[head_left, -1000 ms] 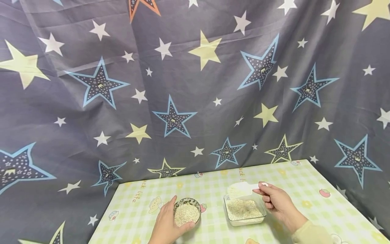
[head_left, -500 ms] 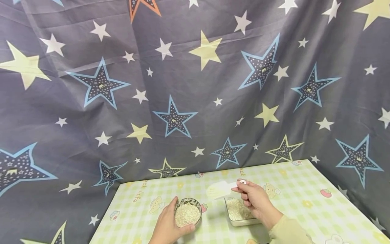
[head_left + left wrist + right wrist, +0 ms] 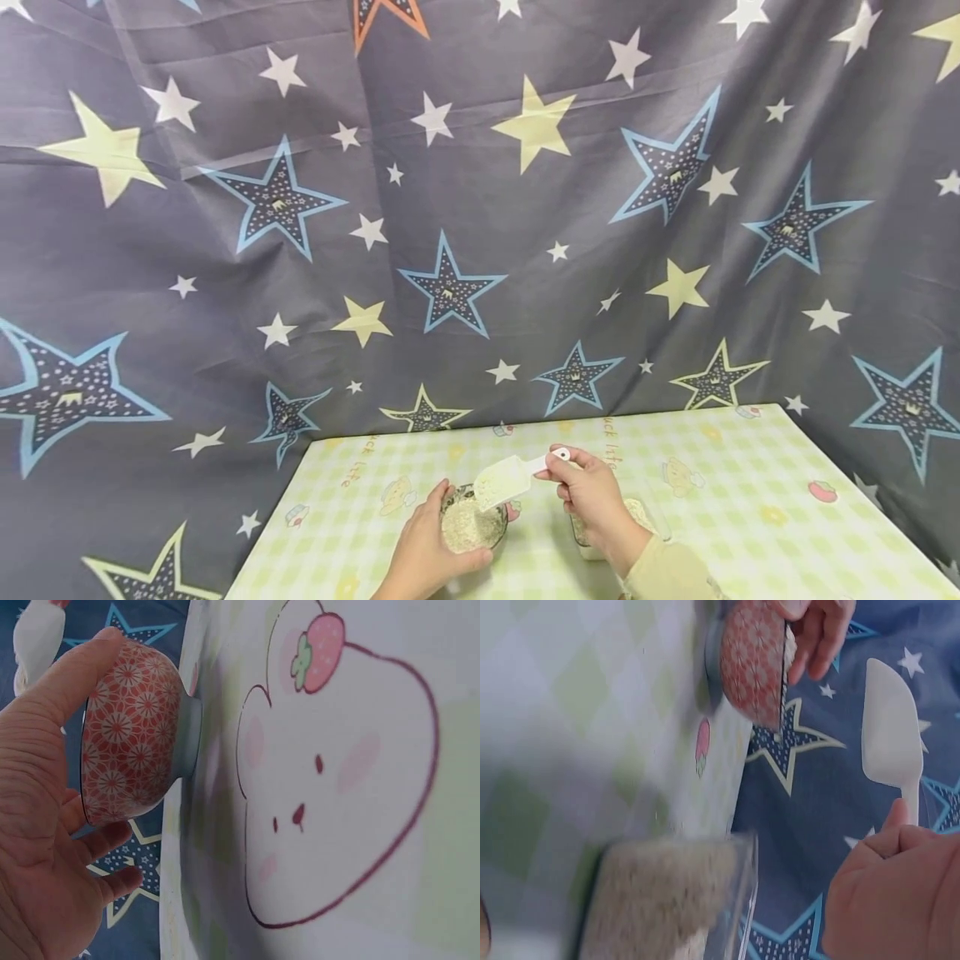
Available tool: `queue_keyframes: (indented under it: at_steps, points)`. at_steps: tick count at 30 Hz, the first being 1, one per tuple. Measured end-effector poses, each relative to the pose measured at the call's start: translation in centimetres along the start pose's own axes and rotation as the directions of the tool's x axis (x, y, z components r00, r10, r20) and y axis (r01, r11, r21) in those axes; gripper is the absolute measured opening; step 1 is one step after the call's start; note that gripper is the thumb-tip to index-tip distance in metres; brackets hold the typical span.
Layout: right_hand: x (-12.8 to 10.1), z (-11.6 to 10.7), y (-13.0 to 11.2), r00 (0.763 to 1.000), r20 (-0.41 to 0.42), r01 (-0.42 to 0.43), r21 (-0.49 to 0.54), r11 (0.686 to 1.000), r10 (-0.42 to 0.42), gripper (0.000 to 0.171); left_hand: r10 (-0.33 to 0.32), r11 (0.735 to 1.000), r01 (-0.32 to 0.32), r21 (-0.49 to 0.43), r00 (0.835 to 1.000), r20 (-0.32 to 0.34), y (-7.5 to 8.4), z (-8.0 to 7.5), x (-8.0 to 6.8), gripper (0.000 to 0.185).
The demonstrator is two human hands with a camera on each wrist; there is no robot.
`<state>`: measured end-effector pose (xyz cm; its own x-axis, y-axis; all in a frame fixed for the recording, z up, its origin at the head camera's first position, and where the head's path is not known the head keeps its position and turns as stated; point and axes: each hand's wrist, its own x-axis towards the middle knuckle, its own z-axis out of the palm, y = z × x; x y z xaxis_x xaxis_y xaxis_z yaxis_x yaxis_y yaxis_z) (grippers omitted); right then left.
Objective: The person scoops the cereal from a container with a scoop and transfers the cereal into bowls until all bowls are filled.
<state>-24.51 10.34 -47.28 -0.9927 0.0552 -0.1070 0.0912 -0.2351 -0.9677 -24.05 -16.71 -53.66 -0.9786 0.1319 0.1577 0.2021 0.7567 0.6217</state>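
Note:
My left hand (image 3: 429,540) grips a small bowl (image 3: 131,731) from its left side, thumb on the near side and fingers round the far side. The bowl has a red flower pattern outside and stands upright on the table, with beige flaky grain (image 3: 463,527) in it. Between thumb and fingers, my right hand (image 3: 598,504) pinches the handle of a white scoop (image 3: 504,483). The scoop is tilted, its lip low over the bowl's right side, and some flakes cling inside it. Under my right forearm a clear rectangular container (image 3: 744,900) holds more of the grain.
A table (image 3: 750,517) with a green-and-white checked cloth bears both vessels, the container to the right of the bowl. Behind its far edge hangs a dark curtain (image 3: 465,200) printed with stars.
My right hand has carried the scoop leftward from above the container to over the bowl and tipped it down. The left hand keeps its grip on the bowl. The head view has shifted slightly.

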Motion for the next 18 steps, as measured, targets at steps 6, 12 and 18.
queue_keyframes:
  at_steps: [6, 12, 18]
  points:
    - [-0.4, 1.9, 1.0, 1.000, 0.010, 0.029, -0.066, 0.997, -0.029, 0.037, 0.020, 1.000, -0.020, -0.007, 1.000, -0.006, -0.2, 0.0, -0.1, 0.133]
    - [-0.8, 3.2, 1.4, 0.993, 0.018, 0.119, -0.134, 0.984, -0.117, 0.038, 0.011, 1.000, -0.011, -0.010, 1.000, -0.010, 0.0, -0.1, -0.2, 0.132]
    - [-0.8, 3.5, 1.4, 0.981, 0.022, 0.193, -0.163, 0.968, -0.192, 0.036, 0.010, 1.000, -0.010, 0.001, 1.000, -0.014, -0.1, -0.1, -0.1, 0.133]
